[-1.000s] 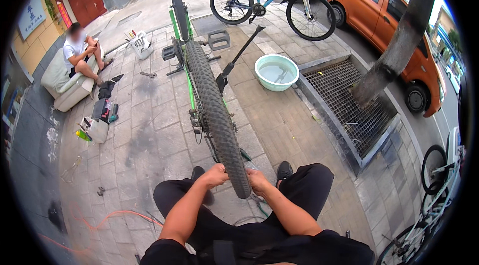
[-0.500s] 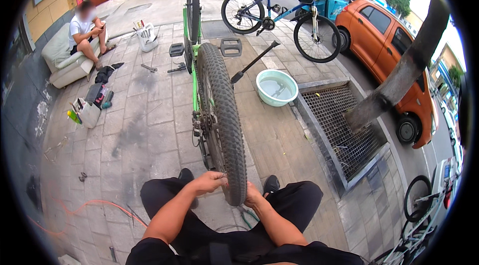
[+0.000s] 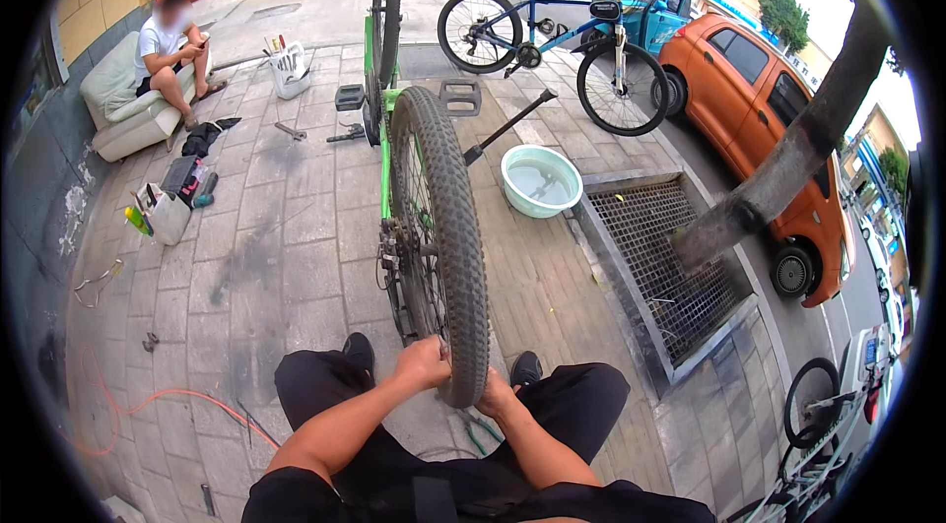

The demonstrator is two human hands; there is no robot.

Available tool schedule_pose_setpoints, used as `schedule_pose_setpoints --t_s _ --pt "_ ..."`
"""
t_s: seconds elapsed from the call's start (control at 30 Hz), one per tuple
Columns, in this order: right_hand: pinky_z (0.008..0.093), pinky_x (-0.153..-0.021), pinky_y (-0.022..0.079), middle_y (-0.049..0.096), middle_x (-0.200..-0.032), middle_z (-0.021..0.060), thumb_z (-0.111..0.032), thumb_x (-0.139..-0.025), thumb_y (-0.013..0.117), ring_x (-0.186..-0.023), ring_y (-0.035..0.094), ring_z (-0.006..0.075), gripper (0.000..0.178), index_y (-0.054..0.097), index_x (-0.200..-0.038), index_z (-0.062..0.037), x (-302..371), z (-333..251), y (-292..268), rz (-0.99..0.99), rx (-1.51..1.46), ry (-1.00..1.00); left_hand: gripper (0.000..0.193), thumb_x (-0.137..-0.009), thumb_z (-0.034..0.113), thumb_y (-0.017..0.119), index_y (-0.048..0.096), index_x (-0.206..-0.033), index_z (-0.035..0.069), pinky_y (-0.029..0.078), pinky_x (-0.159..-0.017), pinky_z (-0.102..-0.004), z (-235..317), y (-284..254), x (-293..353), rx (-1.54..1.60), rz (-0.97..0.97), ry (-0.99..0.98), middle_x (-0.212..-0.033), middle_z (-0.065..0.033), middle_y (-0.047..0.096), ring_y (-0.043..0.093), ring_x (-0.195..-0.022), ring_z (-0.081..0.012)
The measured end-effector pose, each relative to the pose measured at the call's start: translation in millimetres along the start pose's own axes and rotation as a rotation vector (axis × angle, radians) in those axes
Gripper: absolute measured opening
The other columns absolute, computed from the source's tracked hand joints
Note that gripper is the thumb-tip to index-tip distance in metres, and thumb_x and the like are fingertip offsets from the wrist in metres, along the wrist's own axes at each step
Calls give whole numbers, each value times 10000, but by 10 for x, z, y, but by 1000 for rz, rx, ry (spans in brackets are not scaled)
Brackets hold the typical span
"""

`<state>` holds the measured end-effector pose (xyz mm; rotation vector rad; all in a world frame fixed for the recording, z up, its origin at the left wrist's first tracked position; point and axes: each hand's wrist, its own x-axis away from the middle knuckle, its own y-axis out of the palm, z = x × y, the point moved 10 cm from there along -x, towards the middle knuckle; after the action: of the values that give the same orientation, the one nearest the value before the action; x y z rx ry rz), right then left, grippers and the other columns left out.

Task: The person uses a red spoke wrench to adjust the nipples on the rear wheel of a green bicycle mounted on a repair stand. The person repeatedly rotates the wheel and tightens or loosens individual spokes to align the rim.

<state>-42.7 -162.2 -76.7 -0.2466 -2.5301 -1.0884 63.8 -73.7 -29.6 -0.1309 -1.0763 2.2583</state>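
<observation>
In front of me stands a green bicycle (image 3: pixel 385 178), apparently upside down, its near wheel's knobby black tyre (image 3: pixel 455 228) between my knees. My left hand (image 3: pixel 424 363) is closed at the left side of the rim, low on the near end of the wheel; what its fingers grip is hidden. On the opposite side, my right hand (image 3: pixel 497 395) wraps round the tyre's lower edge, its fingertips partly behind the rubber. Green-handled pliers (image 3: pixel 483 434) lie on the ground below my right forearm.
A pale green basin (image 3: pixel 542 182) of water stands right of the wheel, beside a tree grate (image 3: pixel 670 267). A blue bicycle (image 3: pixel 552 31) is parked beyond. Tool bags (image 3: pixel 168 215), a white basket (image 3: pixel 289 72) and an orange hose (image 3: pixel 177 392) lie leftward. A person (image 3: pixel 172 50) sits on a sofa (image 3: pixel 123 109).
My left hand has shifted slightly right along the rim, its fingers now curled into a fist instead of a fingertip pinch. My right hand keeps its place at the tyre.
</observation>
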Motion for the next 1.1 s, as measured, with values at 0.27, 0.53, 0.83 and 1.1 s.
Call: schedule_pose_setpoints --t_s 0.27,0.53,0.83,1.1 --pt "272 -755 516 713 -1051 76 -81 -939 646 -887 668 134 296 663 -1219 14 -75 -37 -14 44 229 -5 202 -994 256 647 727 -1036 76 456 -569 -305 -182 209 110 738 -397 -146 -838 -9 712 578 -623 -125" --pt "286 -892 497 713 -1099 70 -121 -929 661 -982 659 139 353 670 -1248 28 -158 -3 35 38 188 67 229 -933 212 733 755 -1087 45 552 -818 -334 41 -191 116 505 -246 -64 -1029 -63 771 714 -908 -189" --pt "332 -986 498 684 -1220 88 -109 -923 677 -1109 646 186 516 557 -1405 34 -166 94 -108 2 169 -16 212 -863 160 786 739 -1019 24 555 -746 -361 157 -92 75 556 -177 28 -943 -82 754 706 -852 -209" --pt "338 -993 502 660 -1290 105 -108 -914 687 -1108 649 204 575 518 -1442 44 -225 110 105 -192 -26 130 297 -850 89 798 716 -1120 -4 557 -708 -344 -623 481 177 1040 -544 -408 -935 -56 743 695 -794 -185"
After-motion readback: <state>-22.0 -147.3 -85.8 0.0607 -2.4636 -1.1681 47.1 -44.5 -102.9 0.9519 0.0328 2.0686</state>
